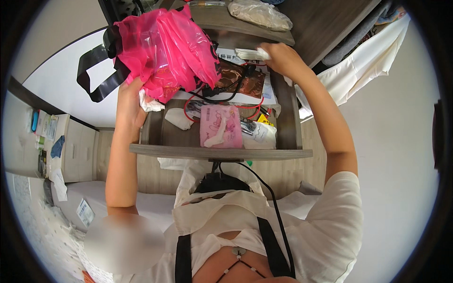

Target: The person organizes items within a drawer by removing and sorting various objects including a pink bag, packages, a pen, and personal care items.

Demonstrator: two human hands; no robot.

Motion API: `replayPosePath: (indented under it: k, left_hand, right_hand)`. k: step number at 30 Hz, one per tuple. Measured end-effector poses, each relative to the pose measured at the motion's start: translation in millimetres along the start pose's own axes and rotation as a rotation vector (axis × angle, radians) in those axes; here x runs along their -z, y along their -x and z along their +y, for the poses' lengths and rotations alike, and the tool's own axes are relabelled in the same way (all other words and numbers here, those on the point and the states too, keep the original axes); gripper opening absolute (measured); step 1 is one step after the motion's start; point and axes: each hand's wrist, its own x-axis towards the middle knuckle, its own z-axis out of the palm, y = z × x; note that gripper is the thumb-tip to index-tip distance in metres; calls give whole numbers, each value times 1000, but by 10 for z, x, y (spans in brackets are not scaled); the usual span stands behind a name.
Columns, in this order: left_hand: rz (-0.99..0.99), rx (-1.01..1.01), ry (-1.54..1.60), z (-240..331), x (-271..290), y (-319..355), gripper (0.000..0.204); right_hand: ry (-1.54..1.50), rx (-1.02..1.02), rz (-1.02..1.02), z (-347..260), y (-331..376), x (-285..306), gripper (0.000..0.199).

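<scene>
An open wooden drawer juts toward me, full of clutter. My left hand grips a crumpled bright pink plastic bag with black handles, raised over the drawer's left side, with a bit of white tissue under the fingers. My right hand is at the drawer's far right corner, fingers closed on a small white folded packet. Inside the drawer lie a pink tissue pack, red and black cables, a brown packet and white pouches.
A clear plastic bag rests on the cabinet top above the drawer. White cloth hangs at the right. A low white drawer unit and a bed edge stand at the left. A black cable hangs from the drawer front.
</scene>
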Motion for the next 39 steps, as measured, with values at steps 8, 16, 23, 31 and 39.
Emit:
replayPosePath:
  k: [8,16,23,31,39]
  left_hand:
    - [-80,-5,17,-30,74,-31,24]
    - [18,-30,26,-15,-12,61,27]
    - [-96,-43,19,-35,86,-7,31]
    - [-128,-37,25,-29,159,-33,30]
    - [-94,-39,16,-45,93,-8,27]
  right_hand:
    - [269,-21,-284,138,-694,-667,28]
    - [-76,-175,-94,115,-499,-367,34]
    - [-310,-170,-100,211,-334,-218,33]
    - [-130,14,-143,172,-457,-311,31]
    - [-2,92,-172,23,-699,-603,36]
